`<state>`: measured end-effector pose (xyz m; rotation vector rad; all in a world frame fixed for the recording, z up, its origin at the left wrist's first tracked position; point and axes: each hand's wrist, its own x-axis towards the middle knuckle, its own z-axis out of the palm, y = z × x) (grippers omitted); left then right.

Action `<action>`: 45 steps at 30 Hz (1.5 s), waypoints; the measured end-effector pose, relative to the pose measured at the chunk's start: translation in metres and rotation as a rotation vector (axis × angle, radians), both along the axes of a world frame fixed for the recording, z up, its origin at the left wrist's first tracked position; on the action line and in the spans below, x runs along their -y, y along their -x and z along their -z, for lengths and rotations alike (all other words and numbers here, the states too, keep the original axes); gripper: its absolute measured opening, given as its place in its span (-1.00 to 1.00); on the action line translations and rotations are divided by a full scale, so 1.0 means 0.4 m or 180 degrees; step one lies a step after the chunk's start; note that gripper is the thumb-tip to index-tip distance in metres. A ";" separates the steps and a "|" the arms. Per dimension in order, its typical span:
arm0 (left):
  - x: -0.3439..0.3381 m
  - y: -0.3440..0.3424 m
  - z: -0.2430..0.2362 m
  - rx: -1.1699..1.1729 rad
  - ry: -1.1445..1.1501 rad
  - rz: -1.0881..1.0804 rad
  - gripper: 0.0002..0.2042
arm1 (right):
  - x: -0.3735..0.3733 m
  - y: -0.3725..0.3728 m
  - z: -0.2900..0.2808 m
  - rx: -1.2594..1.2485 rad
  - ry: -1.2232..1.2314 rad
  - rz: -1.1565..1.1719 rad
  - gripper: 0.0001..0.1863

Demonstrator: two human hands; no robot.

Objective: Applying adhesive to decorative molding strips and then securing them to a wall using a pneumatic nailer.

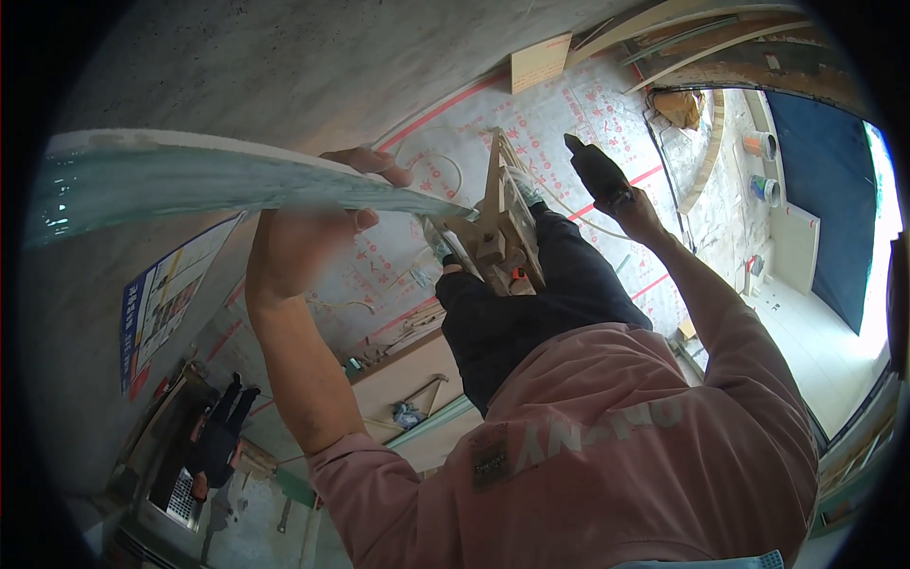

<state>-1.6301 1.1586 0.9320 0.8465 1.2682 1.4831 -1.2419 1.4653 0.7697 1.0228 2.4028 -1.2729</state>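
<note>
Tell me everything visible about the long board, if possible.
The long board is narrow, with a whitish edge and a glossy, greenish face, perhaps film-covered. It runs from the picture's left side, tapering toward the wooden stand; whether it touches that is unclear. The left hand grips it, fingers over the whitish edge, thumb below.

Daylight comes in strongest at the right edge, where a bright opening (883, 223) burns out to white; the left side and lower left lie dim. Glare streaks the glossy pale-green strip (142, 185) at left. A soft blurred patch covers part of the left hand (308, 237), while the printed floor sheet (559, 123) looks fairly crisp. Fisheye distortion bends straight edges toward black, vignetted corners.
</note>
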 end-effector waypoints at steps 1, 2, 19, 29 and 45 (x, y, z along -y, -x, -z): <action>-0.004 0.001 0.006 -0.0114 0.0024 0.0011 -0.68 | 0.002 0.003 -0.002 0.0008 0.0002 0.0003 -0.82; -0.009 0.003 0.012 -0.0228 0.0049 0.0023 -0.72 | 0.005 0.006 -0.003 0.0042 0.0093 0.0081 -0.83; -0.032 0.076 0.094 0.0198 -0.0313 -0.0536 -0.07 | -0.001 0.004 0.075 -0.0107 0.0345 0.0156 -0.83; 0.007 0.029 0.158 0.0323 -0.0353 -0.1041 -0.04 | 0.019 0.121 -0.020 -0.0273 -0.0080 -0.0099 -0.72; -0.408 -0.696 0.346 -0.2603 0.0695 -0.1364 -0.58 | -0.216 0.218 -0.181 -0.0351 0.3340 0.1928 -0.69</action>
